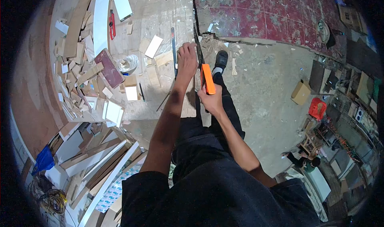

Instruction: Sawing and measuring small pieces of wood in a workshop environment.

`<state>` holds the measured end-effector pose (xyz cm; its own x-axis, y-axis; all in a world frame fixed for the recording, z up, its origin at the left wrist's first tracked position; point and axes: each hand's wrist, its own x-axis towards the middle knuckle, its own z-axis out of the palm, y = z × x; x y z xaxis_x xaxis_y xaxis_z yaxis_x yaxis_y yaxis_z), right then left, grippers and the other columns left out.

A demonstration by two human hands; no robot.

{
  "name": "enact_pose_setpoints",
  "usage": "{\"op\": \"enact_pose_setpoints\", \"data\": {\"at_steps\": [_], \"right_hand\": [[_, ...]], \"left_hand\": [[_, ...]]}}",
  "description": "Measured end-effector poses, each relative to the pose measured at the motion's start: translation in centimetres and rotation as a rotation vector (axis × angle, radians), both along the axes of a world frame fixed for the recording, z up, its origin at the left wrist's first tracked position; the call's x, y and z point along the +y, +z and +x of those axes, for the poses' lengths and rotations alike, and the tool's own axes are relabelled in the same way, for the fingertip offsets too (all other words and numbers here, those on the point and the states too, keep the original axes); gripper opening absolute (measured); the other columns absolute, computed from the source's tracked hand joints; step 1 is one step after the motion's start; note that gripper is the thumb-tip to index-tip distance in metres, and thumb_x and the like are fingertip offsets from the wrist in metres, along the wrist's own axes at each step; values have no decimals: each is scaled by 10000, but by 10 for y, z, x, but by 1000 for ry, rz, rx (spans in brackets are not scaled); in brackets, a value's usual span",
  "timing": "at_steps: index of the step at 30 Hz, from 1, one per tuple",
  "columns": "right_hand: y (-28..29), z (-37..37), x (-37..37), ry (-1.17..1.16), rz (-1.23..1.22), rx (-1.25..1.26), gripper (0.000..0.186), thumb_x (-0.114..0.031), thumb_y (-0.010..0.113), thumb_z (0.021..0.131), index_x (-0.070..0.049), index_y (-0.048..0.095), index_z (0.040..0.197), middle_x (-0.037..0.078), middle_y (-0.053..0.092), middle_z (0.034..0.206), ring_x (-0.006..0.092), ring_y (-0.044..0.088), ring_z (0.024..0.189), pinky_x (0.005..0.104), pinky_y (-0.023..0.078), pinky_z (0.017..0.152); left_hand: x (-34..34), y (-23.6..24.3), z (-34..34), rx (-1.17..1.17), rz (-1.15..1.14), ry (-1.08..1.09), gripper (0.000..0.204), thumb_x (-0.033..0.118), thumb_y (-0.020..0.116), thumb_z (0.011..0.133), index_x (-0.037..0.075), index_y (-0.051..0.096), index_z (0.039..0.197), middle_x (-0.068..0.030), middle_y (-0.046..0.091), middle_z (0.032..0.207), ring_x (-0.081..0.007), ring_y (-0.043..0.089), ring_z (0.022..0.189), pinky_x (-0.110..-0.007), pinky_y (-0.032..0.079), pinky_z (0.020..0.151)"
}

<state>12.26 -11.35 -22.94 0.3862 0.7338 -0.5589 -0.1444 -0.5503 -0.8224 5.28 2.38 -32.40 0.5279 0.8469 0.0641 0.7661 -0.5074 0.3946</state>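
Fingers of the right hand (211,101) wrap the orange handle of a handsaw (207,79), whose dark blade runs along the right edge of the pale surface (160,103). Left hand (187,59) presses flat on a narrow board (191,103) at that edge, fingers spread, just beside the blade. Wood offcuts (86,79) crowd the surface's left side
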Motion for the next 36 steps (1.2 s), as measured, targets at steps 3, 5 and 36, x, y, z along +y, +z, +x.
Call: {"op": "enact_pose_setpoints", "data": {"at_steps": [3,5,36], "right_hand": [[-4,2,-4,0,13,20,224,-43,655,736,-42,477,601,-11,479,556,86,459,536,288,401,515],[-2,5,-3,-19,-33,66,228,-40,653,739,-45,473,599,-13,477,554,79,455,535,284,399,514],[-130,25,29,-183,-151,348,112,-119,703,902,-15,693,942,-1,581,644,65,462,461,252,368,423]], "left_hand": [[2,-7,3,-53,-9,122,447,10,575,786,44,497,1224,-135,488,1137,-325,485,1039,-421,392,904],[2,-8,3,-29,-27,168,483,14,595,780,36,481,1249,-138,486,1155,-342,473,1045,-431,378,916],[1,-9,8,-66,-69,229,330,95,557,870,75,527,1198,-108,531,1106,-311,506,1054,-430,374,881]]}}
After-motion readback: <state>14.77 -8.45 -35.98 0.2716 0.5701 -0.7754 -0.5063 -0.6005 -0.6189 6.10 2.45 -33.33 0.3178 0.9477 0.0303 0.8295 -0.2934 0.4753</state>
